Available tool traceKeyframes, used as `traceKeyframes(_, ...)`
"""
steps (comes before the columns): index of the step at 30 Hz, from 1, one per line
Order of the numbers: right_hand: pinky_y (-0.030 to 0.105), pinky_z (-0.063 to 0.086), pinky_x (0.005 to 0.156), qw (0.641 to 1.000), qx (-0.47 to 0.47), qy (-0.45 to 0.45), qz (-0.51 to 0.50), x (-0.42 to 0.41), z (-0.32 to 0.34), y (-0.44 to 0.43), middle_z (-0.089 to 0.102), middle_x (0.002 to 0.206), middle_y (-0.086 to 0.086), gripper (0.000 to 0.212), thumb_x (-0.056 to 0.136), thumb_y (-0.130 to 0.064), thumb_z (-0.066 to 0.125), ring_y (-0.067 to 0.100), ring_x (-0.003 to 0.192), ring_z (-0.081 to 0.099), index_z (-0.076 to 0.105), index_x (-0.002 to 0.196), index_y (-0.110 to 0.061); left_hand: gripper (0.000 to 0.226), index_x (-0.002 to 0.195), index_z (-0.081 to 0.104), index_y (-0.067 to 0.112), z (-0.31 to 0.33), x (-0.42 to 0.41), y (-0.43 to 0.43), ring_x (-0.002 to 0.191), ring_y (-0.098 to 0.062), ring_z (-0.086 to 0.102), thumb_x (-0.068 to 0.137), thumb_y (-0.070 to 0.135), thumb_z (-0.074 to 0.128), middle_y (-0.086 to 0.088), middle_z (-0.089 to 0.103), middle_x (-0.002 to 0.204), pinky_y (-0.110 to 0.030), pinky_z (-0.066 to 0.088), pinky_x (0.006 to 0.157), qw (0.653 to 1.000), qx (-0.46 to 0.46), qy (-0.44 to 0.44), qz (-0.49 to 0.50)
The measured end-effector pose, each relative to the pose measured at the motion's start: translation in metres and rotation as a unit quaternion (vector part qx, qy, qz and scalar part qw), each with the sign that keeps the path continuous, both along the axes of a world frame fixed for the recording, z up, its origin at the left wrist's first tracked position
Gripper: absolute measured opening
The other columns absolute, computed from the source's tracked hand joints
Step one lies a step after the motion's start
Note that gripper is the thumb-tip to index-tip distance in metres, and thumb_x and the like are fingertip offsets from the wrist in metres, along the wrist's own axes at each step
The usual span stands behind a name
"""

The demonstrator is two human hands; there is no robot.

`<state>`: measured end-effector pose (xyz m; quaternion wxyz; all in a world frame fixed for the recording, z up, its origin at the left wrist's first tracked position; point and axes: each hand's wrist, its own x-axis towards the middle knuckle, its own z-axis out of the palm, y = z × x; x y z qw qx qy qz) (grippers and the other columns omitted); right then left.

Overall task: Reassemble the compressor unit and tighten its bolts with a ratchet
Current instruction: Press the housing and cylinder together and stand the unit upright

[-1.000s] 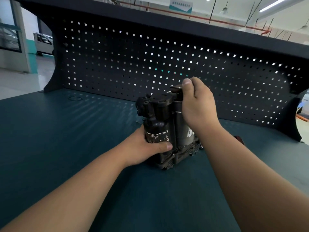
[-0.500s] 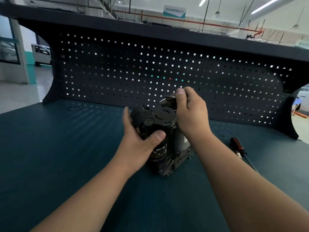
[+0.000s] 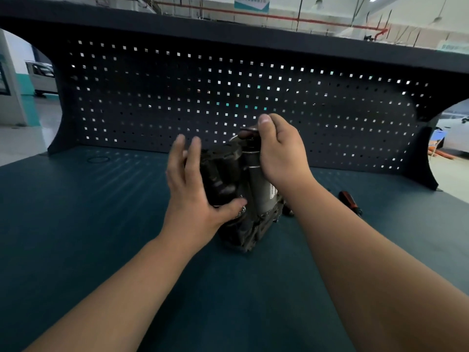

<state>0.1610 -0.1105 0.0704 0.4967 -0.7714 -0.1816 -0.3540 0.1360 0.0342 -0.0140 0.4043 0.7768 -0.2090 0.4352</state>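
Sliding up from the base, left hand (image 3: 190,199) now braces the compressor unit (image 3: 223,179) with straight fingers; right hand (image 3: 281,156) pinches the unit's top fitting (image 3: 247,134). Unit stands on the counter (image 3: 76,224). Likely seating parts; tightening follows.

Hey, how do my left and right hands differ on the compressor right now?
The left hand spreads straight fingers against the black side of the compressor; the right hand curls round the top of its grey cylinder. The left hand sits lower, the right hand higher. Both touch the compressor.
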Motion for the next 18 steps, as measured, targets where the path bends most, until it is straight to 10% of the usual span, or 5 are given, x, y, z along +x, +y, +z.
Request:
traceKeyframes(5,0.029,0.041,0.058,1.0,0.0,-0.005,-0.002,0.0,-0.001,0.002,0.066,0.083,0.017,0.037,0.104,-0.03,0.037,0.024,0.067,0.052,0.044,0.069,-0.022,0.084,0.127,0.034,0.012,0.011,-0.01,-0.004,0.123,-0.025,0.031,0.062,0.053,0.07,-0.011,0.039,0.128,-0.06,0.036,0.103,0.989,0.051,-0.106,0.093)
traceKeyframes(9,0.015,0.034,0.048,1.0,0.006,-0.015,0.003,0.0,-0.002,0.002,0.047,0.057,-0.011,0.039,0.103,-0.027,0.038,0.004,0.052,0.04,0.04,0.065,-0.025,0.086,0.121,0.037,0.009,0.016,-0.013,-0.005,0.111,-0.027,0.038,0.055,0.046,0.077,-0.022,0.047,0.119,-0.051,0.044,0.096,0.981,0.088,-0.118,0.127)
traceKeyframes(18,0.022,0.034,0.051,1.0,-0.009,-0.001,-0.002,0.0,-0.001,0.0,0.048,0.064,-0.002,0.037,0.103,-0.029,0.038,0.005,0.055,0.039,0.043,0.068,-0.022,0.074,0.117,0.037,0.012,0.042,-0.007,0.009,0.106,-0.028,0.041,0.064,0.05,0.072,-0.01,0.038,0.12,-0.04,0.041,0.092,0.942,0.264,-0.204,0.031)
